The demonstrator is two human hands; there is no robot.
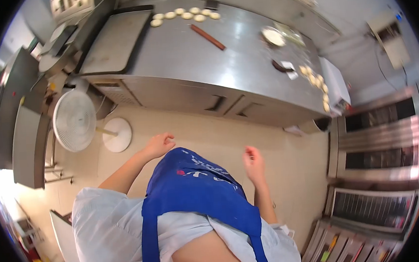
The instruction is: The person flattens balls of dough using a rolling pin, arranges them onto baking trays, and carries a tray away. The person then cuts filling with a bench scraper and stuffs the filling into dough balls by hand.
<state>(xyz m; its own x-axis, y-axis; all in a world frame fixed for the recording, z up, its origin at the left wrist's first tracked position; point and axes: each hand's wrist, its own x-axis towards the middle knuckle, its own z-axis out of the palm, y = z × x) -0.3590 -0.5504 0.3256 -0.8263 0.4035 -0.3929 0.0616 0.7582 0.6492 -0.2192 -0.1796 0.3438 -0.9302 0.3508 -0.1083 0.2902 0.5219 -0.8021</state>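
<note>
Steel worktop point(180, 51) ahead. Tray point(113, 45) on worktop's left end, likely set aside to spare room. Rolling pin point(207, 37) set back from worktop's near edge, presumably against rolling off. Left hand point(161, 144) short of worktop, fingers loosely apart, nothing held; right hand point(253, 163) also short, fingers curled in, can't tell if gripping. Dough rounds point(186, 15) along worktop's far edge, probably spaced against sticking.

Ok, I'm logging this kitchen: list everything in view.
Counter: one, grey, ahead
Tray: one, grey, counter's left end
Rolling pin: one, brown, counter's middle
Dough pieces: nine, cream, counter's back; several more, right
Bowl: one, white, counter's right
Curved item: one, dark, near bowl
Fan: one, white, left floor
Oven-like stack: one, steel, right
Equipment: several, grey, far left
Apron: one, blue, over pale shirt
Left hand: one, bare, apron's left
Right hand: one, bare, apron's right
</note>
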